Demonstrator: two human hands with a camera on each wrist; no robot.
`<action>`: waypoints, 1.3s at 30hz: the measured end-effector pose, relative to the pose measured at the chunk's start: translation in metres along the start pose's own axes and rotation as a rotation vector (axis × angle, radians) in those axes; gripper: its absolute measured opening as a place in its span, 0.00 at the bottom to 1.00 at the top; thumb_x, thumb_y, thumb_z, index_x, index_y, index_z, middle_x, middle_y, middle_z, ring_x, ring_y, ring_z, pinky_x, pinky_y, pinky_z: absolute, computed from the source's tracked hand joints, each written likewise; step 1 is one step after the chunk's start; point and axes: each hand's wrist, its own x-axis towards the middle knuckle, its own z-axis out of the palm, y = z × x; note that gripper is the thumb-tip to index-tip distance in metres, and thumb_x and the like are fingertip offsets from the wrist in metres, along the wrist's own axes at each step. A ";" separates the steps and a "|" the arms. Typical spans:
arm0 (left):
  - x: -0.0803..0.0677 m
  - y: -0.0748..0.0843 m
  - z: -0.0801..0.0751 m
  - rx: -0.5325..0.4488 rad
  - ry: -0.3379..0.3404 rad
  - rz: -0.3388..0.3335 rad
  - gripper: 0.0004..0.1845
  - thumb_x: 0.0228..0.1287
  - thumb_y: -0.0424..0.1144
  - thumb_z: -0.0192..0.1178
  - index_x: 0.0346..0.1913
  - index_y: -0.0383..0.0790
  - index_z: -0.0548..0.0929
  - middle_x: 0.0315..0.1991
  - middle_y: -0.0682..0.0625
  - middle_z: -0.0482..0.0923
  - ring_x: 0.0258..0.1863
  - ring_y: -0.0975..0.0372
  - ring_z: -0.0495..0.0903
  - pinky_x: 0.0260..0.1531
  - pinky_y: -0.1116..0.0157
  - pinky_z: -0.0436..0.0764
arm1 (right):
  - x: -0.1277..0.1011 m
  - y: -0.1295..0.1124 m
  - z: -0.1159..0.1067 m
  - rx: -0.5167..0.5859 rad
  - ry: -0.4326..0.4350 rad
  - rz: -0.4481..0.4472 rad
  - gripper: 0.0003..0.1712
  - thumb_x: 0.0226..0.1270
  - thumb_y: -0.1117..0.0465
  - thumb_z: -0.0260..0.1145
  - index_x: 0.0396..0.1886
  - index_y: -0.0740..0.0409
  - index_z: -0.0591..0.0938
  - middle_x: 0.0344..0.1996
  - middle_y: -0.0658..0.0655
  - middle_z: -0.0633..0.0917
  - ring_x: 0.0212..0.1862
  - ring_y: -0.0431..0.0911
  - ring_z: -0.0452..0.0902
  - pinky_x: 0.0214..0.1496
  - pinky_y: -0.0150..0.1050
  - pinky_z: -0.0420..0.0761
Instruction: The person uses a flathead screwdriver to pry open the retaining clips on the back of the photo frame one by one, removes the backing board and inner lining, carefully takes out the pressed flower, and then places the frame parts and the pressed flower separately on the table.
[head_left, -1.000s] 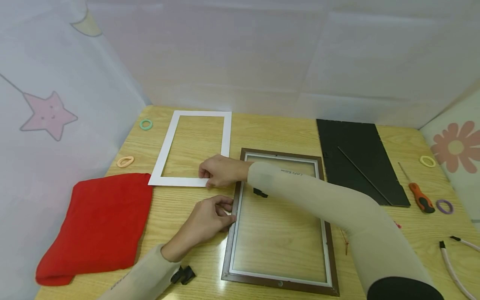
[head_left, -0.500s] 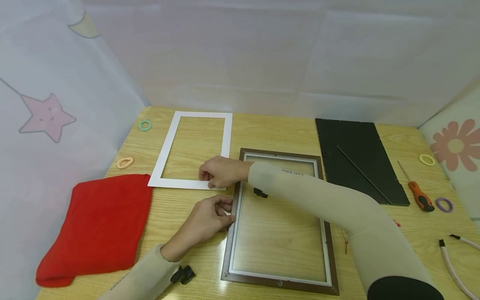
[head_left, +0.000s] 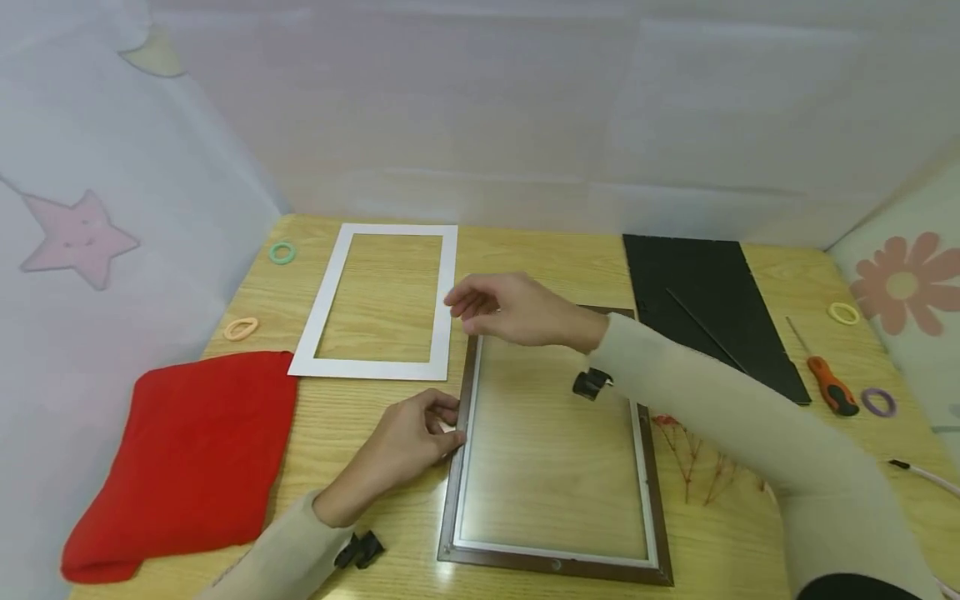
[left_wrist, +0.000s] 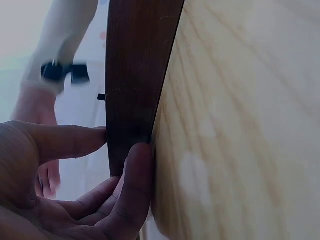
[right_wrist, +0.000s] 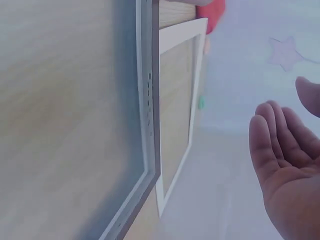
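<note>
Lifted off the white mat (head_left: 375, 302), right hand (head_left: 517, 310) hovers (fingers relaxed); left hand (head_left: 408, 442) pinches the frame (head_left: 551, 446) edge.

Beige sleeves (head_left: 712, 408), black wrist straps (head_left: 591, 383)

No text, label, brand or number can be read. Faint dark print on the left sleeve (head_left: 232, 568), at the lower left of the head view, is too small to make out.

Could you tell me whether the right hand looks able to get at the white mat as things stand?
Probably yes. The right hand hovers open and empty over the brown frame's top left corner, right beside the white mat, with nothing between them. The left hand holds the frame's left edge, nearer the person.
</note>
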 end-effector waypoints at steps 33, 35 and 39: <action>-0.031 -0.013 -0.008 -0.069 -0.123 -0.056 0.13 0.63 0.40 0.68 0.44 0.33 0.85 0.28 0.51 0.85 0.20 0.63 0.83 0.22 0.68 0.85 | -0.240 0.064 0.050 0.072 0.216 0.654 0.13 0.65 0.55 0.72 0.41 0.60 0.87 0.26 0.49 0.89 0.26 0.41 0.85 0.24 0.34 0.85; -0.032 -0.012 -0.009 -0.025 -0.100 -0.043 0.14 0.62 0.41 0.69 0.45 0.35 0.85 0.29 0.52 0.85 0.24 0.65 0.83 0.25 0.70 0.83 | -0.240 0.061 0.052 -0.010 0.232 0.642 0.13 0.65 0.53 0.72 0.41 0.58 0.87 0.28 0.48 0.89 0.28 0.39 0.84 0.26 0.33 0.82; -0.034 -0.009 -0.008 0.024 -0.060 -0.027 0.19 0.59 0.44 0.72 0.50 0.38 0.85 0.31 0.54 0.86 0.30 0.67 0.82 0.31 0.71 0.80 | -0.239 0.057 0.053 -0.115 0.268 0.655 0.17 0.64 0.50 0.73 0.45 0.57 0.87 0.34 0.48 0.91 0.35 0.38 0.85 0.31 0.32 0.81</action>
